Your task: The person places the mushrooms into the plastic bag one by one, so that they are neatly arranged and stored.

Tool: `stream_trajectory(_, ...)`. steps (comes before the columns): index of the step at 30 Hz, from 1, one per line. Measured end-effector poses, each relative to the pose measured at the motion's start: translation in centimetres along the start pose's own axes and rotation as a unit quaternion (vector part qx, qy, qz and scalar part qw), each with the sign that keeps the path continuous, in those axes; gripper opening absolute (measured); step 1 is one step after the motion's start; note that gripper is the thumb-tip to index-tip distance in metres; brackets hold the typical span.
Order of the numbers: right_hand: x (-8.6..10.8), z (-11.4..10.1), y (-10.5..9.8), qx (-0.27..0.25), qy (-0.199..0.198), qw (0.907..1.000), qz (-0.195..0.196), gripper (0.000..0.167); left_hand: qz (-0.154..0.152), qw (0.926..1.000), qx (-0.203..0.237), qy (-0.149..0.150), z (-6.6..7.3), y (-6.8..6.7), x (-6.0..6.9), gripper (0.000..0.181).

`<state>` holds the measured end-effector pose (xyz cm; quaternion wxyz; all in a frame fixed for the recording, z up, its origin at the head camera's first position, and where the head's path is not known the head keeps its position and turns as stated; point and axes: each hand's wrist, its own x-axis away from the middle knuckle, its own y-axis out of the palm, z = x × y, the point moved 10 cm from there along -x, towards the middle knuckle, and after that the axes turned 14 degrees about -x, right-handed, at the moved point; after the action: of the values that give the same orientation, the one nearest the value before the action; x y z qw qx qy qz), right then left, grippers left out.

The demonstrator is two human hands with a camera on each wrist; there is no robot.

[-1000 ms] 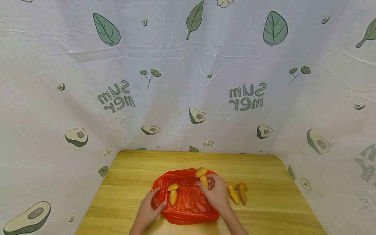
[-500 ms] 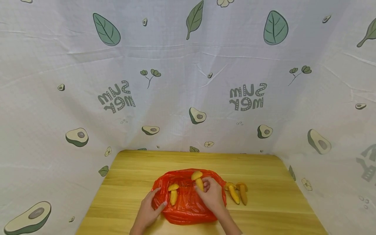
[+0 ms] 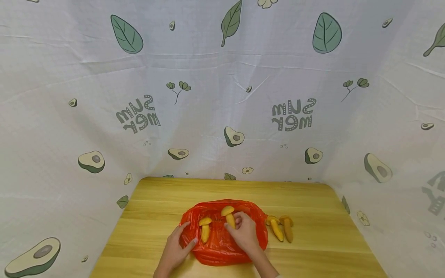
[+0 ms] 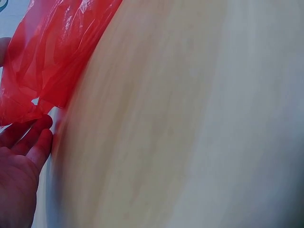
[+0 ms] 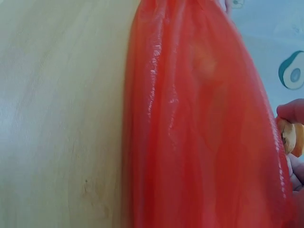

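One yellow mushroom (image 3: 228,211) is pinched by the right hand (image 3: 245,233) over the red plastic bag (image 3: 222,258), whose left edge is touched by the left hand (image 3: 174,249) — thumb and forefinger spread wide. A second mushroom (image 3: 205,233) is cradled by the bag; two more mushrooms (image 3: 277,230) are set on the wooden table (image 3: 320,231) — just beside it.

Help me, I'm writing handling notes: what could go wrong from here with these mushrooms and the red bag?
The mushroom in the right hand is pinched by its stem, so it might slip. The left hand touches the left side of the soft red bag; the right rim could fold inward. The two mushrooms on the table lie beside the bag, so shifting it might nudge them.
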<state>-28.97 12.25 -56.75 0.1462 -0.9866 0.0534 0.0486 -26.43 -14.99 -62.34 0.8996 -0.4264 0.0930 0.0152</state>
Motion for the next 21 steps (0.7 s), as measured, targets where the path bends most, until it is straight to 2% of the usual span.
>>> stream_trajectory(11, 0.1, 0.8, 2.2, 0.002, -0.004, 0.9999, -0.013, 0.038, -0.003, 1.0000, -0.001, -0.002, -0.1, 0.1, 0.0, 0.067)
stream_trajectory(21, 0.3, 1.8, 3.7, 0.028, 0.014, 0.9993, -0.023, 0.038, -0.004, 1.0000, -0.002, -0.006, -0.3, 0.1, -0.1, 0.069)
